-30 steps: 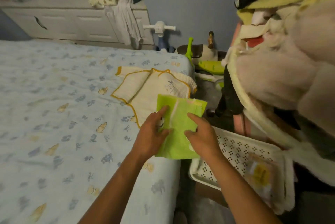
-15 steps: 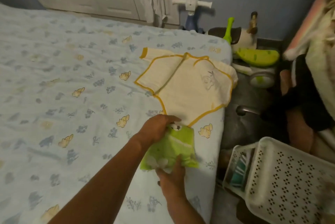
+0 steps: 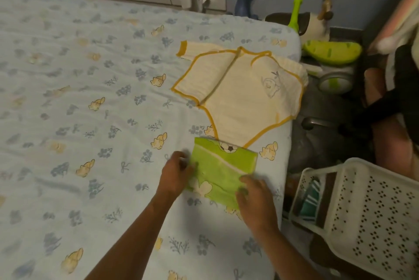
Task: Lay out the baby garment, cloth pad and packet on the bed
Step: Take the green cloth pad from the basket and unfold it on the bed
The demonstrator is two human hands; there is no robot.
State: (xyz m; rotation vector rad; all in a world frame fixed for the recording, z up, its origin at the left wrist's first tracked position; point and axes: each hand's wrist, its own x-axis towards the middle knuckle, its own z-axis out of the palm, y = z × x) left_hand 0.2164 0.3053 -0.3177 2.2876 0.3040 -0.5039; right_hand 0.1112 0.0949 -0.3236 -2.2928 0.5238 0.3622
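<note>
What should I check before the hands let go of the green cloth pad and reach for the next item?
1. Green cloth pad lies flat on the bed: ok.
2. Left hand and right hand rest on its edges: ok.
3. Pad clear of the bed's right edge: ok.
4. Baby garment spread out: ok, one sleeve overhangs the edge.
5. Pad overlapping the garment's lower tip: cannot tell.
6. Packet located: cannot tell, perhaps inside the white basket.

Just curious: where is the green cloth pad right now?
The green cloth pad lies on the bed near its right edge, just below the baby garment.
</note>
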